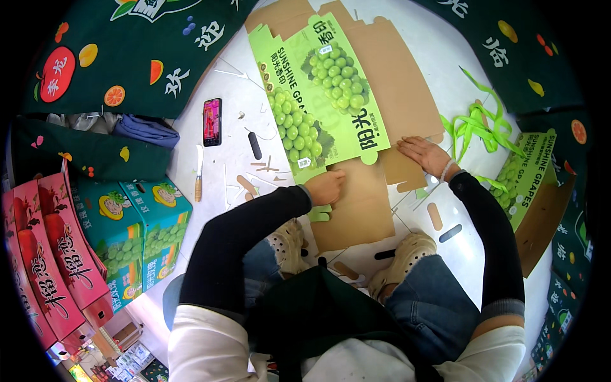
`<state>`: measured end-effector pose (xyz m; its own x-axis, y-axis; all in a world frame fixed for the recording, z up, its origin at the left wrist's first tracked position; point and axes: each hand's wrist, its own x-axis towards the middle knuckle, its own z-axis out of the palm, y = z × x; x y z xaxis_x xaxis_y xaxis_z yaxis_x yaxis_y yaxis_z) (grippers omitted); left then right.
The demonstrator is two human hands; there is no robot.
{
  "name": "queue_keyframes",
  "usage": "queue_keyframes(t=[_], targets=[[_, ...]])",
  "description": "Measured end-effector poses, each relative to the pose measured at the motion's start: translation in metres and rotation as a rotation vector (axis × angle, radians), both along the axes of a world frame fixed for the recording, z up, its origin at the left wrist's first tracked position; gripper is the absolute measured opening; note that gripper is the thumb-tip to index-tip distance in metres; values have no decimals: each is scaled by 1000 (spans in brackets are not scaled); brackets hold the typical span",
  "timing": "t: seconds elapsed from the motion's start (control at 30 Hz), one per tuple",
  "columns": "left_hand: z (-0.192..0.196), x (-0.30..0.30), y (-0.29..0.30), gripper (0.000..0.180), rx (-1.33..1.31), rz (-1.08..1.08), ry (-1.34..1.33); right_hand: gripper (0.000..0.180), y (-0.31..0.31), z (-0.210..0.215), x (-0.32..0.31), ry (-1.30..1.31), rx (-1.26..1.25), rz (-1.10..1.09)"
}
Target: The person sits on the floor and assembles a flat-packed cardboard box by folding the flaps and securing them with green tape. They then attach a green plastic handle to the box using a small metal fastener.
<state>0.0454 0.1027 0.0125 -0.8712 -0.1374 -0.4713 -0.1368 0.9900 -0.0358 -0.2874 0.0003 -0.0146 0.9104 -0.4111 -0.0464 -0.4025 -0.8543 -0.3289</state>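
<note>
A flattened cardboard box (347,137) lies on the floor before me, its green side printed with grapes and other panels showing plain brown board. My left hand (326,187) is closed at the near edge of the green panel, where it seems to pinch the board; the fingertips are partly hidden. To the right, my right hand (425,155) rests palm down on a brown flap (402,170), fingers stretched out and pressed together lightly. Black sleeves cover both forearms.
A knife with a wooden handle (198,181) and a phone (212,122) lie at left. Cut-out cardboard ovals (435,216) and scraps are scattered around. Green strapping (478,127) is tangled at right, near another grape box (531,184). Stacked boxes (149,229) stand at left.
</note>
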Motion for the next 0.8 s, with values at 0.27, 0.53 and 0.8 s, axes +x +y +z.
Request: queue_keyframes(t=[0.27, 0.53, 0.8], targets=[[65, 58, 0, 12, -69, 316, 386, 34, -9, 83, -10, -17, 89, -150], [43, 57, 6, 16, -56, 522, 376, 9, -3, 126, 61, 362, -143, -124], [16, 35, 8, 16, -84, 563, 368, 15, 3, 73, 109, 372, -144, -184]])
